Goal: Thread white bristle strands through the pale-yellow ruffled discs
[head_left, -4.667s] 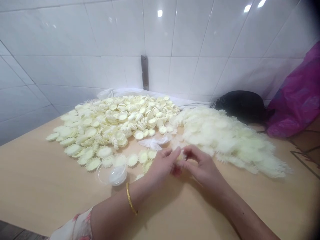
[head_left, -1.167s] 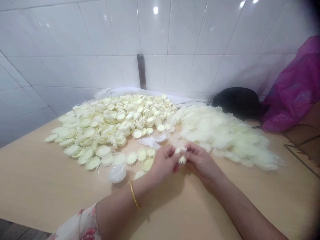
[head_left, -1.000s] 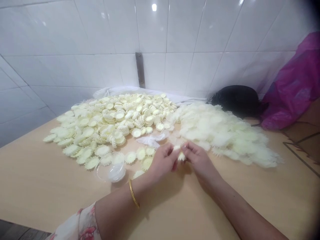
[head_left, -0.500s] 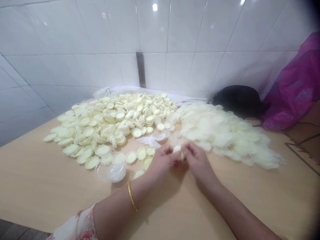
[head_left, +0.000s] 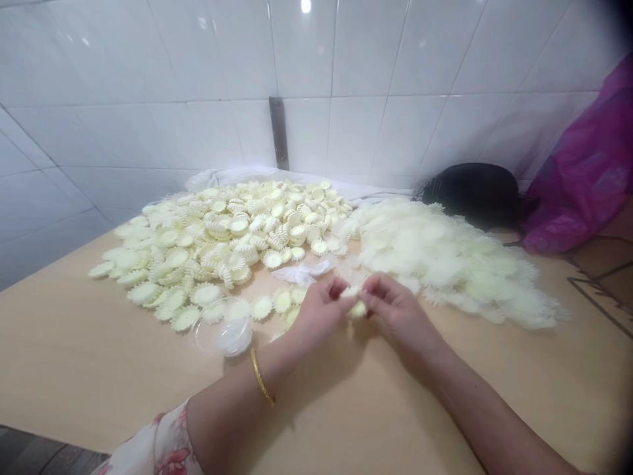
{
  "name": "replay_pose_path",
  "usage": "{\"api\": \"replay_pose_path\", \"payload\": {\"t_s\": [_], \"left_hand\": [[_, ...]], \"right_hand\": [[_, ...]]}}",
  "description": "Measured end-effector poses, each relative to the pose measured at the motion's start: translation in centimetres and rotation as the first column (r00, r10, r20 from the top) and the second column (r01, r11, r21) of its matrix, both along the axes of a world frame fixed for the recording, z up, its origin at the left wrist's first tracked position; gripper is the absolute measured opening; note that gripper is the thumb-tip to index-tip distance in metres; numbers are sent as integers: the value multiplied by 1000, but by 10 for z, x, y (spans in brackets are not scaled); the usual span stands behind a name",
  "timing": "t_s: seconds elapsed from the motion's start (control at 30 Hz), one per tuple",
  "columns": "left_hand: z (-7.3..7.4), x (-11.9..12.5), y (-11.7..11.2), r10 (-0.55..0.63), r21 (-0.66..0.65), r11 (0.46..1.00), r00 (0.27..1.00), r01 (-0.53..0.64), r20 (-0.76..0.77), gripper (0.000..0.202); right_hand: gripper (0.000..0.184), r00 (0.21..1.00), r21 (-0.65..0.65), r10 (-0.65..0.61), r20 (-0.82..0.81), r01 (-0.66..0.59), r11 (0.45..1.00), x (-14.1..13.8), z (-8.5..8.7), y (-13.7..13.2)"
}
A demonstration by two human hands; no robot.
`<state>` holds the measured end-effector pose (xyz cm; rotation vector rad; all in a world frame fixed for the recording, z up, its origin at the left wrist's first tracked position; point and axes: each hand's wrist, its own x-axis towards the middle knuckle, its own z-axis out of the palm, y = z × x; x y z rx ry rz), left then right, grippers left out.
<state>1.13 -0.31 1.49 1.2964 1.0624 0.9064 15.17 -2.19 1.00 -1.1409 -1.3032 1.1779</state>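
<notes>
My left hand [head_left: 320, 314] and my right hand [head_left: 398, 315] meet over the wooden table [head_left: 99, 369], fingertips pinched together on a small cream flower-shaped piece [head_left: 357, 305]. A gold bangle circles my left wrist. To the left lies a wide spread of cream pleated flower discs [head_left: 222, 244]. On the right sits a heap of flat, paler fringed petals [head_left: 445, 260], just beyond my right hand. A crumpled bit of white material [head_left: 302, 272] lies just ahead of my left hand.
A small clear plastic cup [head_left: 228, 335] lies near my left forearm. A black bag [head_left: 472, 194] and a magenta plastic bag [head_left: 583, 178] sit at the back right against the white tiled wall. White cloth lies behind the discs.
Both hands stayed together on the small cream piece, working it with the fingertips. The view shifted slightly; the piles have not moved.
</notes>
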Motion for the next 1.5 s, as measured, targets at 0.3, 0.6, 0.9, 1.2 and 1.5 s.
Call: {"api": "replay_pose_path", "payload": {"t_s": [0.3, 0.6, 0.9, 1.2, 1.5], "left_hand": [[-3, 3, -3, -56, -17, 998, 975, 61, 213, 15], [0, 4, -3, -18, 76, 997, 995, 10, 94, 27], [-5, 4, -3, -68, -168, 976, 924, 140, 376, 32], [-4, 5, -4, 33, -191, 982, 968, 16, 249, 16], [-1, 0, 0, -72, -14, 997, 995, 73, 65, 5]], "right_hand": [[25, 996, 37, -86, 39, 84, 996, -4, 0, 1], [33, 962, -164, 77, -263, -124, 979, -1, -2, 3], [25, 983, -52, 69, -167, -79, 996, -1, 3, 1], [26, 997, -11, -67, 42, 68, 998, -6, -4, 0], [28, 983, -141, 149, -109, -164, 976, 12, -1, 5]]}}
